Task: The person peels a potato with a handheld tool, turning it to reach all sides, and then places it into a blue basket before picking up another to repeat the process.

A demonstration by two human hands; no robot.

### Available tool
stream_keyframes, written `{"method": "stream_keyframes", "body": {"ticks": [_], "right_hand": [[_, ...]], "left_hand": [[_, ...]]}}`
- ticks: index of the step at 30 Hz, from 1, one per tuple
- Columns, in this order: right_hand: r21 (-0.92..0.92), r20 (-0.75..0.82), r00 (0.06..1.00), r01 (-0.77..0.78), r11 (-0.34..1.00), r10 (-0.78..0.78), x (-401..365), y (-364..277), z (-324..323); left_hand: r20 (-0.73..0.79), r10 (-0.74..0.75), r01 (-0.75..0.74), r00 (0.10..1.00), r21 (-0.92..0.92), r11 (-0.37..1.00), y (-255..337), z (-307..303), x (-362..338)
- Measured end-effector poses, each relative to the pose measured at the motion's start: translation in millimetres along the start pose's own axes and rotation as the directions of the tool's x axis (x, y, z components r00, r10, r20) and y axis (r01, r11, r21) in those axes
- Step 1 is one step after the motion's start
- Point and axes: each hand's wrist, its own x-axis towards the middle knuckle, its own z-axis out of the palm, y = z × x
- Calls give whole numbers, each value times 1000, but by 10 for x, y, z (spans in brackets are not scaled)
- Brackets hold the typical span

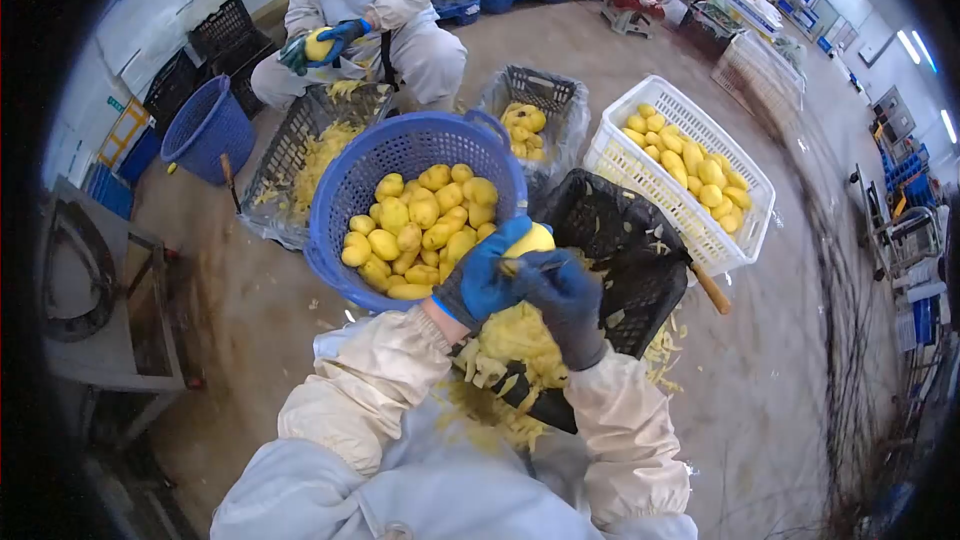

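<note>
My left hand (488, 278), in a blue glove, is wrapped round a yellow potato (535, 240) over the crate of peelings. Against the near side of that potato, my right hand (566, 302) is closed in a dark grey-blue glove; what its fingers grip is hidden. Left of my hands, a round blue basket (335, 240) holds many yellow potatoes (420, 220). Beneath my hands is a black crate (630, 240) lined with dark plastic, with a heap of pale peelings (520, 345) at its near end.
A white crate (690, 225) of potatoes stands to the right, near a wooden handle (712, 290). Behind are a lined crate (560, 105) with potatoes and another with peelings (325, 160). A seated co-worker (360, 30) holds a potato (318, 44). At left stands a metal frame (125, 290).
</note>
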Motion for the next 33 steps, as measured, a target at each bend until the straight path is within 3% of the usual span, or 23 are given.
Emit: {"method": "stream_keyframes", "body": {"ticks": [2,3,6,8,9,10,11,12,13,14,15,16,17,18,19,20,21,23,27,28,29,31,33], "right_hand": [[101,-117,988,-87,991,99,205,-157,-214],[213,-222,954,-155,965,203,324,-207,-376],[485,-290,880,-204,851,377,374,136,-740],[463,-206,902,-252,850,380,358,-180,-635],[443,-119,915,-299,845,386,338,-286,-547],[510,-66,904,-333,793,422,310,-329,-470],[511,-63,905,-333,793,420,300,-321,-434],[469,-41,920,-326,820,389,292,-306,-416],[428,-18,933,-318,846,360,288,-302,-398],[390,-40,922,-340,856,385,287,-317,-383],[391,-40,922,-339,856,384,265,-311,-354],[265,-15,937,-334,905,350,222,-298,-312],[135,15,948,-317,939,318,179,-290,-260],[247,83,952,-306,919,295,138,-287,-165],[248,79,952,-308,919,297,169,-269,-211],[250,3,946,-315,916,325,245,-232,-318],[249,-69,934,-323,913,350,325,-176,-435],[109,-273,940,-179,978,203,387,44,-646],[-23,-288,958,-5,1000,-2,409,-61,-644],[211,-220,953,-160,964,206,375,-150,-589],[421,-109,915,-312,852,389,343,-226,-533],[393,-72,910,-351,850,409,281,-279,-394],[296,49,936,-347,890,349,215,-283,-280]], "left_hand": [[24,-68,70,997,-107,992,-8,315,-33],[-107,160,-91,981,475,875,-56,627,-207],[191,-195,176,962,113,978,-50,308,-76],[75,153,-169,985,339,926,-69,290,-82],[293,478,-478,828,814,330,-76,299,-36],[27,401,-350,916,542,764,-55,214,19],[-160,190,-176,969,93,980,-40,123,72],[-159,191,-178,969,94,980,-49,106,76],[-4,412,-321,911,619,716,-73,86,66],[245,497,-379,833,906,187,-86,62,58],[246,497,-379,833,907,186,-56,146,34],[-36,324,-252,945,551,796,0,312,-6],[-136,-8,-4,991,-93,996,33,411,-30],[-135,-10,-2,991,-93,996,37,422,-49],[42,216,-205,975,536,819,38,422,-75],[317,277,-388,907,884,261,25,416,-95],[315,280,-388,907,883,264,-2,405,-105],[3,-32,28,999,385,922,-34,394,-123],[-46,243,-187,969,509,840,-51,192,-17],[150,445,-328,883,875,356,-29,102,48],[148,449,-328,881,876,355,-35,15,72],[-125,162,-150,979,97,984,-16,60,76],[-31,46,-48,998,-73,996,18,-27,99]]}}
